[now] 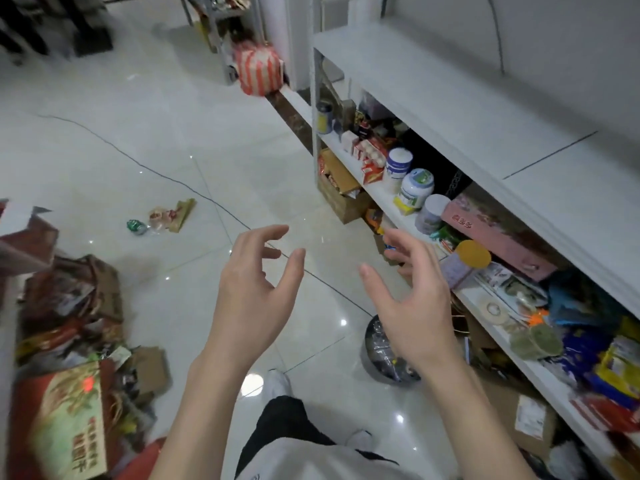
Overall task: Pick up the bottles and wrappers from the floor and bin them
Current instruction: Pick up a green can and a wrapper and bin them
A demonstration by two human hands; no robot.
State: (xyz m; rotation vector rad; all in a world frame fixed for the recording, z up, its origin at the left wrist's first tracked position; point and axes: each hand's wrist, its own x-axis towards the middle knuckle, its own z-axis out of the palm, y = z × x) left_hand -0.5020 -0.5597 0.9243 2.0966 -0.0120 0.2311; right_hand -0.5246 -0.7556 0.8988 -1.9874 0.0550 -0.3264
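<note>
A heap of cartons and paper bags point(69, 323) occupies the left edge of the tiled floor point(104, 116). Further out on the floor, well apart from both hands, lie the task items: a crushed clear bottle point(138, 227) with a green label and, just beside it on its right, a cluster of wrappers point(173, 214). A thin black cable point(138, 164) runs across the tiles behind them. The left hand point(252, 296) is raised in mid-air, grip wide, fingers loosely curved, holding nothing. The right hand point(412, 306) faces it palm to palm, grip likewise wide and empty. Below the right wrist stands a round bin point(367, 358) with a dark liner, close to the white shelf unit point(450, 109), whose lower shelves carry tubs, boxes and packets
</note>
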